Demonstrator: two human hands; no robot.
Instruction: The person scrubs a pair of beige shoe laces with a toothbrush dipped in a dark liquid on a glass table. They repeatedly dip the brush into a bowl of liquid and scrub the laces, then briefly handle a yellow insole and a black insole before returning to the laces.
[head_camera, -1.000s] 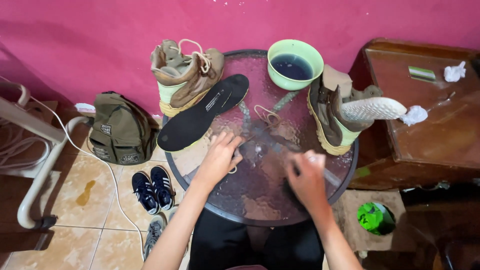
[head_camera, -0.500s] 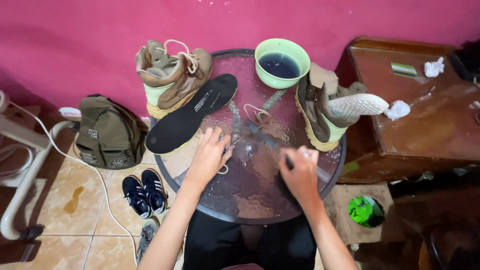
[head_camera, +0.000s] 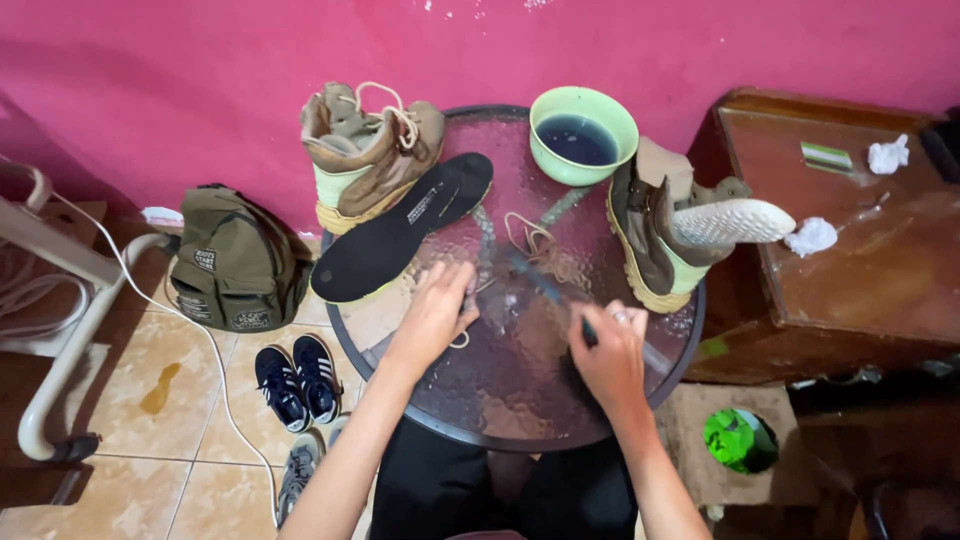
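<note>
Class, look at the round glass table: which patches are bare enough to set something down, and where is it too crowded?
The round glass table is bare along its near rim, between the left hand and right hand. The wooden side table has bare room in front of its crumpled tissues. The far half is crowded: left boot, black insole, green bowl, right boot, laces.

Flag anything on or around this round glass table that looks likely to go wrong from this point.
The green bowl of dark liquid sits near the table's far rim, close to the right boot; a knock could spill it. The black insole overhangs the left edge and might slide off toward the backpack. The wet glass could let the lace slip under the left hand while the right hand scrubs.
</note>
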